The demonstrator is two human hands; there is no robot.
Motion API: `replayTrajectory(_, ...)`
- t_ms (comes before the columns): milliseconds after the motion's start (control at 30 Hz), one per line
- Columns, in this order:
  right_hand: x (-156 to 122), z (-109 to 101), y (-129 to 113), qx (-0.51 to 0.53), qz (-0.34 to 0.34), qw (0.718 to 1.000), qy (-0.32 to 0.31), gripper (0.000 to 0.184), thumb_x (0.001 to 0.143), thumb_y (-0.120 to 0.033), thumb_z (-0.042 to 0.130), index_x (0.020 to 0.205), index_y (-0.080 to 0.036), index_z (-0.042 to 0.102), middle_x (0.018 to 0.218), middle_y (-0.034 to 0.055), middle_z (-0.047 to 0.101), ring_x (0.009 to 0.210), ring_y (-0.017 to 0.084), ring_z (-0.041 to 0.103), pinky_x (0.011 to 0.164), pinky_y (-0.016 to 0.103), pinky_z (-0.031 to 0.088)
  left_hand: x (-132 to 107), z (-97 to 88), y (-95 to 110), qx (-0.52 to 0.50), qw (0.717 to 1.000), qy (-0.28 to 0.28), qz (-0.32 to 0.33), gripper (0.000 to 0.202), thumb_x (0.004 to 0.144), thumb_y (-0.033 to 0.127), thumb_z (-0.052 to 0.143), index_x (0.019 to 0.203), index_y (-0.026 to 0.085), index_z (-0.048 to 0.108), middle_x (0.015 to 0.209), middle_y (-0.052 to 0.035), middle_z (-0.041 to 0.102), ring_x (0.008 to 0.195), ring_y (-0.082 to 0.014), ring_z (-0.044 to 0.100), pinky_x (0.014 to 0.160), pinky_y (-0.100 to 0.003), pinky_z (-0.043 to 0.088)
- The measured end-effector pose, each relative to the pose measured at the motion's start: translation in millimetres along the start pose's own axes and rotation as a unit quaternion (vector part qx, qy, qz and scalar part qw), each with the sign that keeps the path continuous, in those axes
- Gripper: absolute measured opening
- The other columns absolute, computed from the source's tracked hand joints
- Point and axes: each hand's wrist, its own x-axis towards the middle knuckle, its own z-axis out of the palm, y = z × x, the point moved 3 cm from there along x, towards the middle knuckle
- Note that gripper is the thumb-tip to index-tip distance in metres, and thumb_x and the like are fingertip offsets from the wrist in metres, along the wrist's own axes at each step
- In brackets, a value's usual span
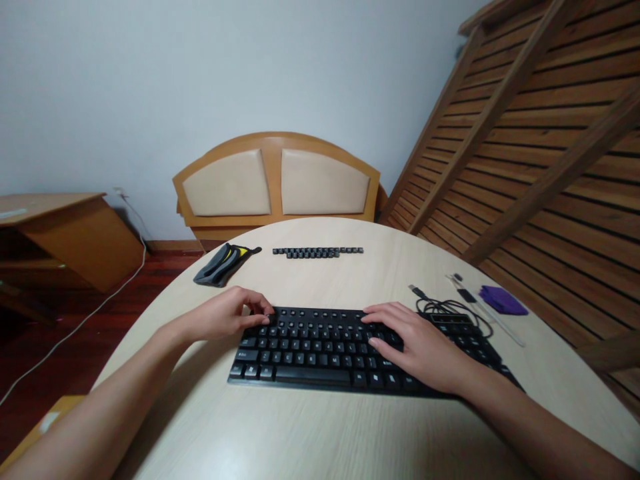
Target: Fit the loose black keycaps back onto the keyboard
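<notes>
A black keyboard lies across the near half of the round table. At its upper left corner, my left hand is closed in a pinch, thumb and forefinger around a small dark keycap that the fingertips mostly hide. My right hand lies over the right part of the keyboard, fingers stretched out on the upper rows and thumb apart, covering some keys. Small gaps show between the keys in the top rows. Beyond the keyboard, loose black keycaps are lined up in two rows on the table.
A dark grey and yellow cloth pouch lies at the table's left. On the right are a coiled black USB cable, a slim white stick and a folded purple cloth. A wooden headboard stands behind the table.
</notes>
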Motion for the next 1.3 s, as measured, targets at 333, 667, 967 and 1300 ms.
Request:
replayTrajectory(333,-0.5,1.0,0.8,-0.004,-0.003,1.000,0.000,0.024,0.096,-0.035,0.055,0.117,-0.024,0.061,0.125,0.0086,0.064,0.118,0.025,0.056,0.101,0.045,0.046,-2.9,-1.2,11.6,0.108,0.993,0.016,0.051,0.023,0.094,0.037,0.060,0.099,0.019,0.073,0.096,-0.0054,0.074,0.083,-0.0194,0.068,0.078,-0.031,0.051)
replayTrajectory(667,-0.6,1.3,0.7,-0.002,-0.002,1.000,0.004,0.024,0.096,-0.035,0.056,0.117,-0.025,0.062,0.125,0.0077,0.064,0.118,0.024,0.057,0.101,0.044,0.046,-3.2,3.8,29.5,0.175,0.981,0.014,0.079,0.022,0.095,0.022,0.054,0.096,0.020,0.076,0.092,-0.0053,0.072,0.084,-0.0196,0.067,0.076,-0.030,0.050)
replayTrajectory(967,-0.7,1.1,0.7,-0.006,-0.002,1.000,0.008,0.023,0.095,-0.034,0.056,0.115,-0.025,0.061,0.124,0.0075,0.065,0.117,0.024,0.057,0.100,0.044,0.047,4.0,4.1,7.4,0.009,1.000,0.003,-0.007,0.023,0.086,0.037,0.064,0.084,0.016,0.074,0.081,-0.0042,0.074,0.074,-0.0182,0.066,0.068,-0.027,0.048)
replayTrajectory(1300,0.9,1.1,-0.8,-0.003,-0.002,1.000,0.010,0.023,0.096,-0.034,0.055,0.115,-0.024,0.062,0.123,0.0082,0.065,0.116,0.024,0.058,0.099,0.045,0.047,9.1,0.5,7.0,-0.055,0.996,-0.028,-0.063,0.025,0.076,0.041,0.071,0.077,0.016,0.075,0.079,-0.0023,0.074,0.075,-0.0177,0.064,0.067,-0.024,0.045)
